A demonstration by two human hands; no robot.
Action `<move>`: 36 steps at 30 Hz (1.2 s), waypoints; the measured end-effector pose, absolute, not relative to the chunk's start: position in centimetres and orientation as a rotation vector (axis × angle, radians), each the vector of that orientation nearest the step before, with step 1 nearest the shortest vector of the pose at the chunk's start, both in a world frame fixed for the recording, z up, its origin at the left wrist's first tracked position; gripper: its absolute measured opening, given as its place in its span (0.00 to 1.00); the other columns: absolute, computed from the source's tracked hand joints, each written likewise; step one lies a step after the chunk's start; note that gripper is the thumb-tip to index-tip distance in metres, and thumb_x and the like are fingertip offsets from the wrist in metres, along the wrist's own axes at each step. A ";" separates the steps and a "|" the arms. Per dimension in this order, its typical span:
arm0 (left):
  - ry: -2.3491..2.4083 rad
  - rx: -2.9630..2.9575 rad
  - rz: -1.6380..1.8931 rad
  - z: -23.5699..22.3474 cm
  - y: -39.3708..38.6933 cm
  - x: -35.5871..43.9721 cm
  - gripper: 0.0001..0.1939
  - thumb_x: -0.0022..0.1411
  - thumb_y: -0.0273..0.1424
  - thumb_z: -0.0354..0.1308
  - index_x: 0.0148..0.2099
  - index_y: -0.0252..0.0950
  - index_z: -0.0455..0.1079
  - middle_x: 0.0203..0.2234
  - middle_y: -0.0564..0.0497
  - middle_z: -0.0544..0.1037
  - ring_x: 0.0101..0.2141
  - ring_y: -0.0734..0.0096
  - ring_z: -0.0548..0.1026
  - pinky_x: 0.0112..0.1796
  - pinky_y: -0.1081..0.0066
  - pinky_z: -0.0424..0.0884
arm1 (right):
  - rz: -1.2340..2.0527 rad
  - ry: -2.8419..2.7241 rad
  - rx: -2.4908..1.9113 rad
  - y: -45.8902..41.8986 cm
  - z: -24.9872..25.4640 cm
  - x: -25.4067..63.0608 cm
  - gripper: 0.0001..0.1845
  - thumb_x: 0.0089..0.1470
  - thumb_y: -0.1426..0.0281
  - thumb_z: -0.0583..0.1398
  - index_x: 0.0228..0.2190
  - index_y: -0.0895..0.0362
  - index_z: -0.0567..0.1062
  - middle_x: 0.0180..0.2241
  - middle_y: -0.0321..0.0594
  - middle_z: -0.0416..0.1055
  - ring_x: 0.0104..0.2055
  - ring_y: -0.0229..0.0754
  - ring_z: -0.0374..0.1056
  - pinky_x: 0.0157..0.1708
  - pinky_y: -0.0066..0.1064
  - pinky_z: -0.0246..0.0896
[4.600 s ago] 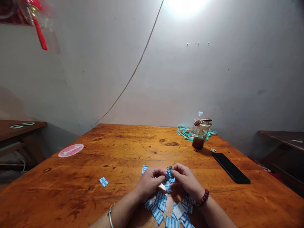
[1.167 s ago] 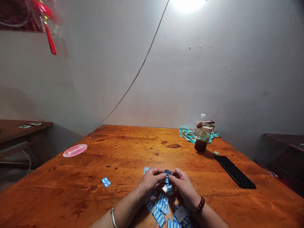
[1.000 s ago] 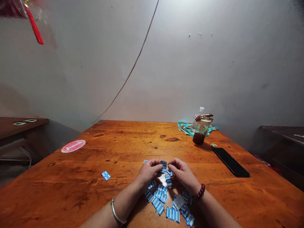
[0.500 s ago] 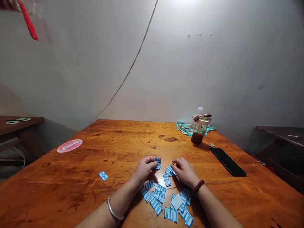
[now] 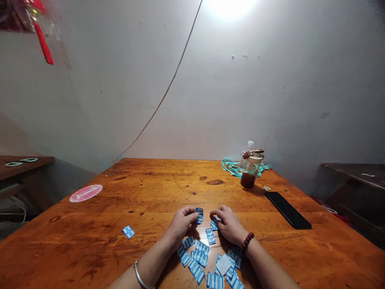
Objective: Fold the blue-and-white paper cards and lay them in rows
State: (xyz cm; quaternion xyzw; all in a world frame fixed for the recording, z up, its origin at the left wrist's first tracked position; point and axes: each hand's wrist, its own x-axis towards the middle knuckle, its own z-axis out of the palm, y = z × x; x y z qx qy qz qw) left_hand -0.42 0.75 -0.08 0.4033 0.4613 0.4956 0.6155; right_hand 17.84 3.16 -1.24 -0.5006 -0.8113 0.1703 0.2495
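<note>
My left hand [image 5: 181, 224] pinches a small blue-and-white striped tag [image 5: 199, 215] between thumb and fingers, just above the table. My right hand [image 5: 227, 224] rests beside it with curled fingers, its fingertips on another blue tag [image 5: 214, 223] lying on the wood. A loose pile of several blue tags [image 5: 207, 261] lies between my wrists, near the front edge of the wooden table [image 5: 156, 188]. One single tag [image 5: 128, 231] lies apart to the left.
A jar of brown liquid [image 5: 249, 170] stands at the back right, with a clear bottle and a teal lanyard [image 5: 230, 166] behind it. A black phone [image 5: 287, 209] lies on the right. A pink round disc [image 5: 86, 192] sits far left. Side tables flank both sides.
My hands were together working one tag; they have come apart. The left hand keeps the tag and the right hand has dropped onto a tag on the table.
</note>
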 end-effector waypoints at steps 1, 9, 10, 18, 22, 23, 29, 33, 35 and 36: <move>1.061 0.928 1.134 -0.2 0.8 -0.4 0.11 0.44 0.33 0.60 0.29 0.33 0.65 0.18 0.54 0.70 0.14 0.83 0.63 0.16 0.81 0.55 | 0.446 -2.241 -1.348 3.1 -1.2 17.9 0.13 0.49 0.75 0.51 0.33 0.52 0.71 0.33 0.38 0.63 0.37 0.38 0.58 0.35 0.26 0.49; 1.062 0.922 1.161 0.1 0.8 -0.4 0.10 0.43 0.32 0.61 0.28 0.32 0.65 0.19 0.54 0.71 0.17 0.82 0.65 0.20 0.80 0.59 | 0.610 -1.987 -1.392 4.4 -2.1 18.9 0.04 0.41 0.76 0.53 0.20 0.58 0.66 0.24 0.36 0.62 0.29 0.36 0.57 0.30 0.26 0.49; 1.069 0.918 1.160 0.1 0.8 -0.4 0.10 0.43 0.32 0.61 0.28 0.32 0.65 0.19 0.54 0.71 0.17 0.82 0.65 0.20 0.80 0.59 | 0.672 -1.927 -1.387 4.6 -2.2 19.1 0.04 0.41 0.76 0.53 0.19 0.58 0.65 0.23 0.35 0.61 0.28 0.35 0.56 0.29 0.25 0.49; 1.086 0.876 1.188 0.4 0.5 0.2 0.10 0.41 0.31 0.62 0.25 0.33 0.64 0.15 0.57 0.68 0.13 0.84 0.61 0.16 0.81 0.53 | 1.303 -1.436 -1.069 2.5 0.2 17.0 0.13 0.43 0.61 0.57 0.21 0.58 0.63 0.19 0.30 0.59 0.19 0.30 0.52 0.20 0.22 0.48; 1.040 0.852 1.195 0.4 0.2 0.6 0.11 0.40 0.31 0.63 0.25 0.32 0.65 0.17 0.55 0.70 0.18 0.80 0.66 0.19 0.80 0.58 | 1.297 -1.473 -1.028 0.9 0.0 14.6 0.16 0.44 0.58 0.57 0.20 0.58 0.63 0.17 0.30 0.58 0.19 0.30 0.53 0.19 0.22 0.48; 1.021 0.845 1.188 0.4 0.2 0.7 0.11 0.39 0.31 0.63 0.25 0.32 0.66 0.18 0.54 0.70 0.19 0.79 0.67 0.20 0.80 0.59 | 1.255 -1.490 -1.043 0.8 -0.3 14.2 0.16 0.44 0.58 0.57 0.20 0.58 0.63 0.17 0.30 0.58 0.19 0.31 0.53 0.19 0.22 0.48; 0.925 0.798 1.156 -0.1 0.1 0.5 0.12 0.42 0.33 0.63 0.30 0.31 0.69 0.22 0.51 0.72 0.23 0.78 0.70 0.25 0.79 0.63 | 1.061 -1.522 -1.143 1.3 -1.8 14.2 0.15 0.45 0.60 0.55 0.18 0.58 0.62 0.17 0.30 0.58 0.20 0.31 0.53 0.20 0.22 0.48; 0.921 0.812 1.141 -0.1 0.1 0.5 0.14 0.42 0.34 0.63 0.31 0.31 0.69 0.24 0.50 0.73 0.24 0.77 0.71 0.26 0.78 0.64 | 1.010 -1.542 -1.153 1.2 -1.8 14.3 0.14 0.46 0.62 0.54 0.18 0.57 0.61 0.18 0.30 0.56 0.21 0.32 0.53 0.20 0.22 0.48; 0.918 0.827 1.145 -0.1 0.2 0.5 0.14 0.42 0.34 0.63 0.31 0.31 0.69 0.24 0.50 0.73 0.24 0.76 0.71 0.26 0.78 0.63 | 1.002 -1.552 -1.156 1.2 -1.7 14.2 0.14 0.46 0.62 0.54 0.18 0.57 0.61 0.18 0.30 0.56 0.21 0.32 0.53 0.20 0.22 0.48; 0.916 0.835 1.146 -0.2 0.2 0.5 0.14 0.42 0.34 0.63 0.31 0.31 0.69 0.24 0.50 0.73 0.24 0.76 0.71 0.25 0.79 0.63 | 1.002 -1.558 -1.157 1.1 -1.7 14.1 0.14 0.47 0.62 0.54 0.18 0.57 0.61 0.18 0.30 0.56 0.22 0.32 0.53 0.20 0.23 0.48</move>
